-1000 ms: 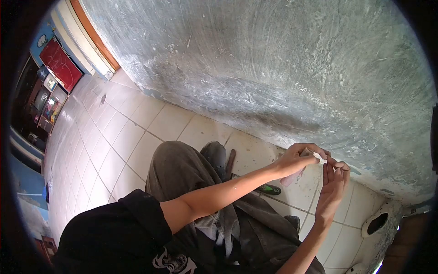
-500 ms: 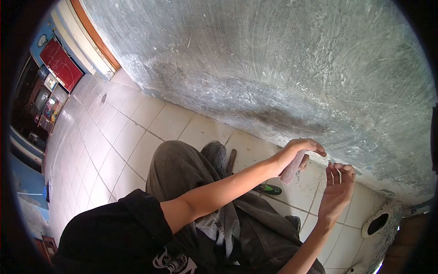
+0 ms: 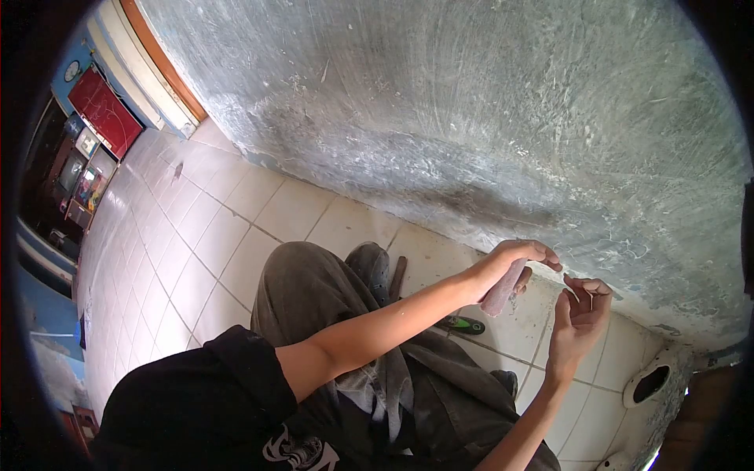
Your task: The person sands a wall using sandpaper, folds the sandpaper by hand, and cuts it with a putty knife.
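My left hand (image 3: 518, 259) is beside the foot of the grey wall (image 3: 440, 102). It is closed round a reddish-brown folded sheet that looks like sandpaper (image 3: 500, 294), whose lower end sticks out below the palm. To its right, my right hand (image 3: 580, 318) is raised near the wall's base with the palm showing. Its fingers are bent and apart from the thumb, and I see nothing in it. Under my left forearm, a tool with a green and black handle (image 3: 463, 324) lies on the floor; its other end is hidden.
White floor tiles (image 3: 228, 243) run along the wall. A flat brown stick-like piece (image 3: 398, 277) lies beside my foot. At the right corner is a pale round-rimmed opening (image 3: 649, 385). A red panel (image 3: 104, 112) and a cluttered shelf (image 3: 82, 177) stand far left.
My right hand has turned slightly, its thumb coming up toward the bent fingers. The left hand and the sandpaper look almost unmoved.
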{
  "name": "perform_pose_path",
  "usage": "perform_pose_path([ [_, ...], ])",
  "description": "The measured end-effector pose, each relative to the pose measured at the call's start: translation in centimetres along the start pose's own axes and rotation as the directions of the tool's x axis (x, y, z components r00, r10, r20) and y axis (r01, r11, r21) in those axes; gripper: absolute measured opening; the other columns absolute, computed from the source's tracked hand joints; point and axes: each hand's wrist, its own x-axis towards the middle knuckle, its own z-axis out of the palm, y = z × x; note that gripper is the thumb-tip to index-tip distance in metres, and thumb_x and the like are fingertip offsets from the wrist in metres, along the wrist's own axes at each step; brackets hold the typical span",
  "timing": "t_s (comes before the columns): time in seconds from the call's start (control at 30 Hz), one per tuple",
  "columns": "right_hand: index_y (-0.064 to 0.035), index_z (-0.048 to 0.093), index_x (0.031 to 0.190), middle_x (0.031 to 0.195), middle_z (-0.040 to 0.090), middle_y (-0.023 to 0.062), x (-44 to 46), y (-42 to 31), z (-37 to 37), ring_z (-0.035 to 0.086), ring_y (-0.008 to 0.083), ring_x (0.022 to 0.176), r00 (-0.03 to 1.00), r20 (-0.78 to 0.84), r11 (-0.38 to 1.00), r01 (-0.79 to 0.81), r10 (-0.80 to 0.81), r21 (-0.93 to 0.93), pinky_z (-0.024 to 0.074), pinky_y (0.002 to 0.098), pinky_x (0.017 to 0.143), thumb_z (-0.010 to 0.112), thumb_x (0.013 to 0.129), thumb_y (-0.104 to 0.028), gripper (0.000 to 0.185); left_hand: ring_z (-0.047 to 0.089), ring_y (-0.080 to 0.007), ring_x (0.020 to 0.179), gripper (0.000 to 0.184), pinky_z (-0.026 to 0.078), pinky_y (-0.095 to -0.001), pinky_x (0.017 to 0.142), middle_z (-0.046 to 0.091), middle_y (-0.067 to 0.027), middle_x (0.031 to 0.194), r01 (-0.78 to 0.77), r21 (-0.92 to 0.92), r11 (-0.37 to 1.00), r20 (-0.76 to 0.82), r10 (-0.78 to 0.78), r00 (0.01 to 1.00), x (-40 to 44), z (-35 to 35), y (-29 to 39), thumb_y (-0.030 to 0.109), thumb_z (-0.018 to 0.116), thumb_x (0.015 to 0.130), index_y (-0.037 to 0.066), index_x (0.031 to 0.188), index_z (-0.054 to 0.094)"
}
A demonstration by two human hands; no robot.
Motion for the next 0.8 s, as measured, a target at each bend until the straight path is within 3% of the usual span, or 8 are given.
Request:
perform_pose_path([
  [0.47, -0.0038, 0.044, 0.096, 0.095, 0.050, 0.0072, -0.03, -0.06, 0.14, 0.054, 0.0182, 0.095, 0.998, 0.035, 0.986, 0.051, -0.046, -0.160, 0.0416, 0.0303, 0.080, 0.051, 0.071, 0.010, 0.029, 0.044, -0.0075, 0.050, 0.025, 0.039, -0.0227, 0.045, 0.062, -0.0067, 0.093, -0.042, 0.125, 0.991, 0.020, 0.040, 0.999, 0.37, -0.37, -0.60, 0.020, 0.049, 0.078, 0.001, 0.090, 0.061],
  [0.8, -0.0021, 0.044, 0.099, 0.098, 0.049, 0.0094, -0.11, 0.00, 0.36, 0.053, 0.0217, 0.101, 0.995, 0.076, 0.947, 0.092, -0.072, -0.308, 0.0427, 0.0347, 0.086, 0.051, 0.068, 0.011, 0.034, 0.048, -0.0064, 0.054, 0.022, 0.039, -0.0218, 0.046, 0.063, -0.0036, 0.093, -0.087, 0.261, 0.961, 0.013, 0.087, 0.996, 0.52, -0.46, -0.98, 0.017, 0.052, 0.079, 0.003, 0.091, 0.063],
])
